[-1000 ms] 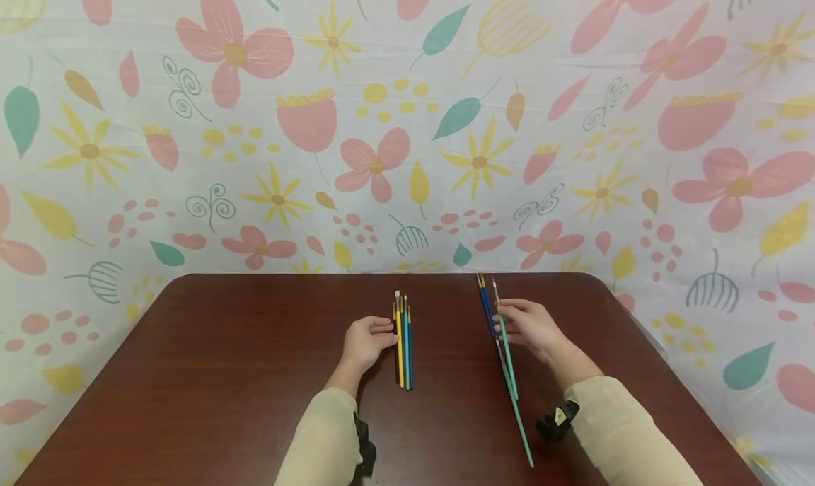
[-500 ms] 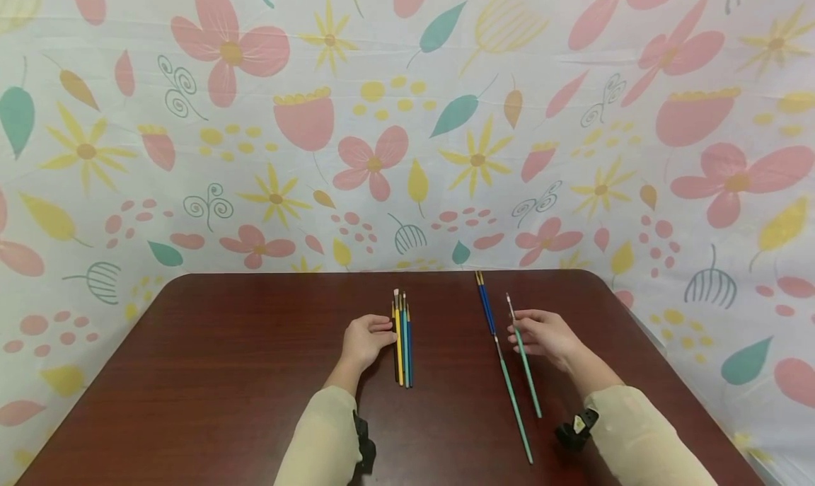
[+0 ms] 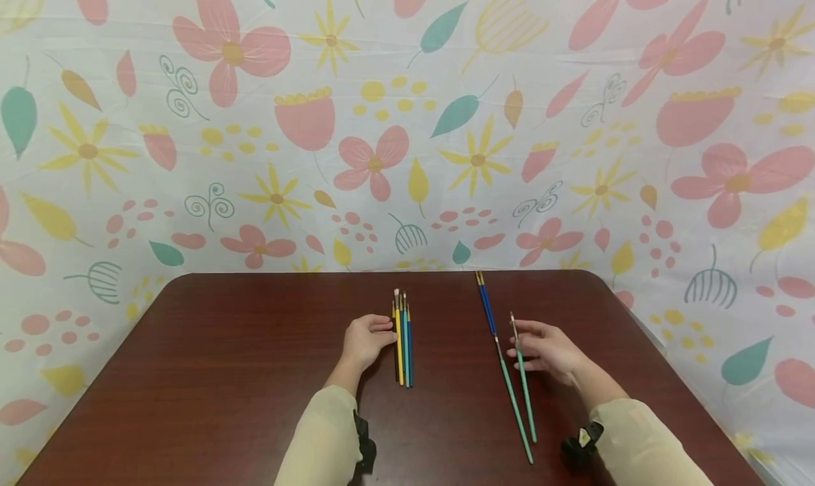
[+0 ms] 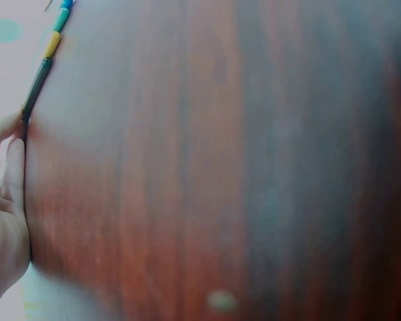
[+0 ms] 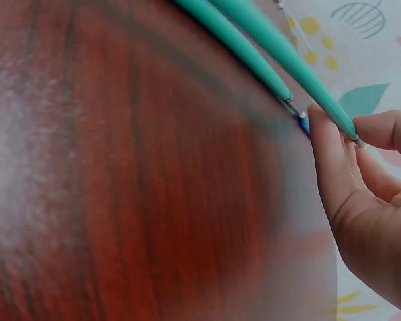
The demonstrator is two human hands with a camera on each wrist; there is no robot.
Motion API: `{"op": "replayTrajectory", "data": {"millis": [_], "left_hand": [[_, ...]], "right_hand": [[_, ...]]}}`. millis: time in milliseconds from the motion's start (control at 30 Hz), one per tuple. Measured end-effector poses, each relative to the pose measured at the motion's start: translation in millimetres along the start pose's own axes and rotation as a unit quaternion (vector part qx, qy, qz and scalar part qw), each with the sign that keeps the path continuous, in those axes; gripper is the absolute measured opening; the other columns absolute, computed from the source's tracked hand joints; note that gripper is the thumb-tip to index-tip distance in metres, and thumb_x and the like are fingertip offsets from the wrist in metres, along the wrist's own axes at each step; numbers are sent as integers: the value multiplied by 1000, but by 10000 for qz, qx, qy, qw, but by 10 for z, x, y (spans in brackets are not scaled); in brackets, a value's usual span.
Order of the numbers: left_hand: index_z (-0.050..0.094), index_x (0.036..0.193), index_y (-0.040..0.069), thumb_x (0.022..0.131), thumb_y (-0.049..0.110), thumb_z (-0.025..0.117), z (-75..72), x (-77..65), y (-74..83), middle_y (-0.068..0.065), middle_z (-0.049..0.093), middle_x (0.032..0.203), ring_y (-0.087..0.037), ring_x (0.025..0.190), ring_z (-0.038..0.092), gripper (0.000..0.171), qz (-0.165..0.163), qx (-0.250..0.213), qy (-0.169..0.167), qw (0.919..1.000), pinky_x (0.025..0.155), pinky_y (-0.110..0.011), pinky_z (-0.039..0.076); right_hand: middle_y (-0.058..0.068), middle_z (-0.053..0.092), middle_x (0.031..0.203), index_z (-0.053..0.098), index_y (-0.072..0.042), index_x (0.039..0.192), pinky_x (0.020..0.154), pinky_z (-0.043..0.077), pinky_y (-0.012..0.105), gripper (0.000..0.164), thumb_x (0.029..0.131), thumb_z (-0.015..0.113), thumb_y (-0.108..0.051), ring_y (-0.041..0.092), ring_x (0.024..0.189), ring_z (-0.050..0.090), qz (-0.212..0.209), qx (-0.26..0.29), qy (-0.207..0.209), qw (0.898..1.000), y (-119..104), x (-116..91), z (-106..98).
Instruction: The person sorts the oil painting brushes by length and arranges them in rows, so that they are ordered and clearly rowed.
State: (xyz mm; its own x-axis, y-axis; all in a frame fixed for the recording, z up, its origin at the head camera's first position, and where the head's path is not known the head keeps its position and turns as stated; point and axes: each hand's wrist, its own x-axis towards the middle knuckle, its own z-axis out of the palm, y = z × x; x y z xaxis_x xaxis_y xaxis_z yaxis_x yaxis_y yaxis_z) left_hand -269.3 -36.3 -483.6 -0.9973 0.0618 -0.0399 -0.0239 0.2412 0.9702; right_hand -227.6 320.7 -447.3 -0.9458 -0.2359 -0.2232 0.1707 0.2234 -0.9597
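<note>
In the head view, my right hand (image 3: pixel 550 351) pinches a green paintbrush (image 3: pixel 526 394) near its metal ferrule, between thumb and fingertips. To its left lies a second green paintbrush (image 3: pixel 516 412), its bristle end close to the handle ends of two blue paintbrushes (image 3: pixel 487 309). My left hand (image 3: pixel 364 343) touches the left side of a row of paintbrushes with fairly straight fingers. In that row are a black paintbrush, a yellow paintbrush (image 3: pixel 399 344) and several blue or teal ones. The left wrist view shows fingertips beside the black paintbrush (image 4: pixel 37 87).
A dark reddish-brown table (image 3: pixel 223 373) carries all the brushes. Its far edge meets a white cloth (image 3: pixel 407 118) printed with flowers and leaves. Dark camera mounts sit at both wrists, by the sleeves.
My right hand has moved right, then slightly nearer, bringing its green paintbrush away from the other green one. My left hand and its row stay put.
</note>
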Motion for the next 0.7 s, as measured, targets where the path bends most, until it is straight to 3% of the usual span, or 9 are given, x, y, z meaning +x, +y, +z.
{"op": "replayTrajectory", "data": {"millis": [167, 400, 700], "left_hand": [[62, 117, -1, 83, 8, 71, 4, -8, 10, -15, 67, 115, -27, 103, 66, 36, 16, 54, 23, 10000, 84, -36, 56], [62, 117, 0, 84, 8, 71, 19, -22, 9, -15, 67, 115, -26, 103, 66, 35, -14, 38, 20, 10000, 84, -35, 56], [63, 117, 0, 84, 8, 71, -2, -26, 32, -14, 67, 115, -27, 104, 65, 35, -35, 82, 49, 9999, 85, -36, 56]], "right_hand": [[37, 39, 135, 19, 4, 148, 79, 58, 40, 60, 98, 47, -14, 15, 96, 66, 129, -50, 58, 9999, 23, 7, 21], [21, 61, 116, 29, 9, 142, 76, 58, 39, 64, 91, 58, -14, 18, 91, 66, 388, -356, 379, 9979, 26, 12, 72], [17, 67, 105, 42, 12, 134, 69, 59, 38, 58, 87, 65, -14, 19, 85, 67, 326, -963, 619, 9929, 7, 1, 149]]}}
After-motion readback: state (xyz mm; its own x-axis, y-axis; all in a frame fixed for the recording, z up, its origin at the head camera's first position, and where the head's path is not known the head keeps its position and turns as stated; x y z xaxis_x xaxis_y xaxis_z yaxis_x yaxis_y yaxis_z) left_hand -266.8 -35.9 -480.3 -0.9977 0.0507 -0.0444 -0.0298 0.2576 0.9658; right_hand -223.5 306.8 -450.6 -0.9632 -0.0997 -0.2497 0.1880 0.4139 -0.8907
